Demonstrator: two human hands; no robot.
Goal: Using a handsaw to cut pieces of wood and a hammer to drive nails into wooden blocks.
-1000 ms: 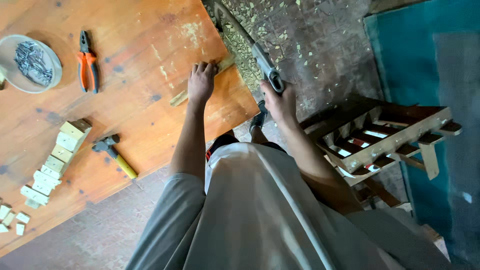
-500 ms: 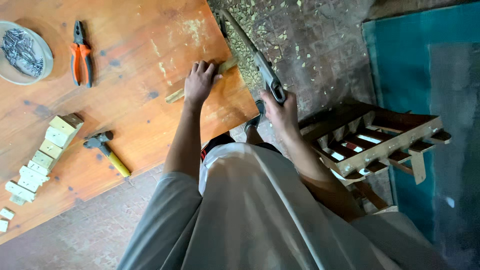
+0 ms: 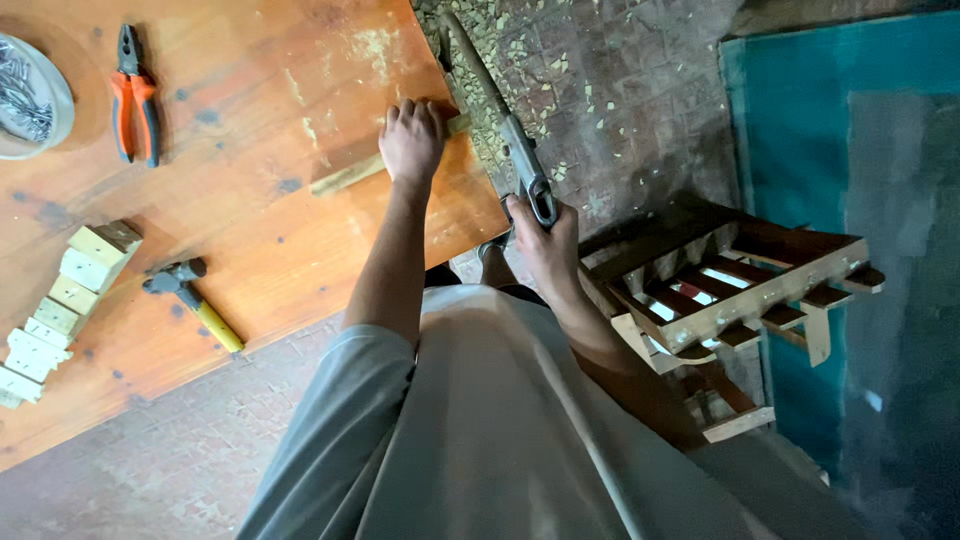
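Your left hand (image 3: 412, 140) lies flat on a thin wooden strip (image 3: 350, 175), fingers together, pressing it onto the wooden table (image 3: 250, 230) near the table's edge. Your right hand (image 3: 545, 245) is closed around the handle of a hand saw (image 3: 500, 120), just beyond that edge; its blade runs along the edge, beside the strip's end. On the table, the orange pliers (image 3: 135, 95) and a bowl of nails (image 3: 30, 95) lie far from the strip, and a hammer (image 3: 190, 300) and a row of small wooden blocks (image 3: 65, 300) lie nearer to you. A wooden rack (image 3: 740, 290) stands on the floor beside the table.
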